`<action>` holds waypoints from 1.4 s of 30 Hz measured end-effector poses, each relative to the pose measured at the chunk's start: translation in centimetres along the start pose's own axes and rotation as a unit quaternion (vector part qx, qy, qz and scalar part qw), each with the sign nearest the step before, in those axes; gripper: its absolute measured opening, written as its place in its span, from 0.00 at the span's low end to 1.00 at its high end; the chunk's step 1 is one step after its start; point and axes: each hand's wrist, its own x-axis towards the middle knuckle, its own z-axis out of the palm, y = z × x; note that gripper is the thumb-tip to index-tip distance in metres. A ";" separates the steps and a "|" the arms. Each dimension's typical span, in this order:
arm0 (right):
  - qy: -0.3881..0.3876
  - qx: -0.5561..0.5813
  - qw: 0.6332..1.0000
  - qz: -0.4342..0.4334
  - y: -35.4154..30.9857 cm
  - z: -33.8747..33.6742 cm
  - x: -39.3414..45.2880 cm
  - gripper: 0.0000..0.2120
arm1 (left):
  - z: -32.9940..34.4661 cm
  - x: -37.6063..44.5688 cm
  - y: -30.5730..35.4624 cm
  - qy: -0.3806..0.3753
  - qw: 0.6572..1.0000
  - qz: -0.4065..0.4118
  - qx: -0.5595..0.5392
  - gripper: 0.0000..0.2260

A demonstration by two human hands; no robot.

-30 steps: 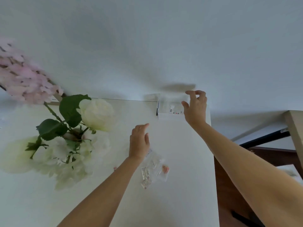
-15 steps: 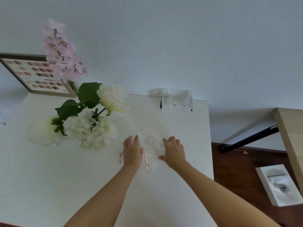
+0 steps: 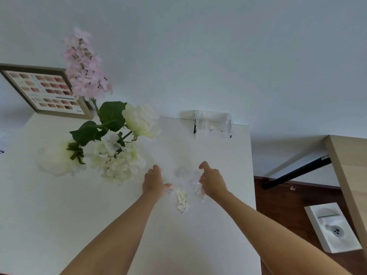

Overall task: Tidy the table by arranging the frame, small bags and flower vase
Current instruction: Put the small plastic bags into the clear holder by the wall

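Observation:
Several small clear bags [image 3: 182, 197] lie on the white table [image 3: 59, 215] between my two hands. My left hand [image 3: 154, 181] rests on the left side of the pile, thumb touching a bag. My right hand [image 3: 212, 180] pinches a clear bag at the pile's right side. White and pink flowers [image 3: 111, 147] rise at the left; the vase under them is hidden by the blooms. A wood-framed colour chart [image 3: 45, 90] leans on the wall at the back left.
A clear acrylic box [image 3: 213, 124] stands against the wall at the table's back right corner. The table's right edge runs just beyond my right hand. Past it are a dark floor, a white boxed item [image 3: 333, 227] and a wooden desk [image 3: 349, 175].
My right hand left the acrylic box and came down to the bags. My left hand drew back onto the pile. The view swung left, bringing the frame into sight.

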 end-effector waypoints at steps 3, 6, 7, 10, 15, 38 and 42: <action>0.029 0.036 0.999 0.002 0.9 -2.5 1.2 0.16 | -0.7 0.1 0.9 0.029 0.998 0.006 -0.047 0.14; 0.081 0.072 0.994 -0.003 1.2 -5.6 2.8 0.08 | -1.7 0.1 2.8 0.072 0.995 0.035 -0.063 0.10; 0.099 0.086 0.991 -0.002 1.2 -6.6 3.3 0.08 | -2.0 0.1 3.6 0.083 0.992 0.047 -0.076 0.10; 0.158 0.131 0.979 0.013 1.1 -9.4 4.8 0.07 | -2.9 0.5 6.6 0.128 0.982 0.086 -0.111 0.10; 0.254 0.176 0.950 0.045 1.2 -13.1 7.0 0.06 | -4.8 2.3 12.7 0.220 0.944 0.135 -0.206 0.11; 0.279 0.134 0.951 0.027 3.7 -11.9 10.8 0.10 | -2.2 9.4 18.6 0.137 0.972 0.139 -0.128 0.20; 0.258 0.120 0.958 -0.008 4.0 -10.1 8.2 0.08 | -1.7 7.1 15.7 0.157 0.965 0.179 -0.111 0.20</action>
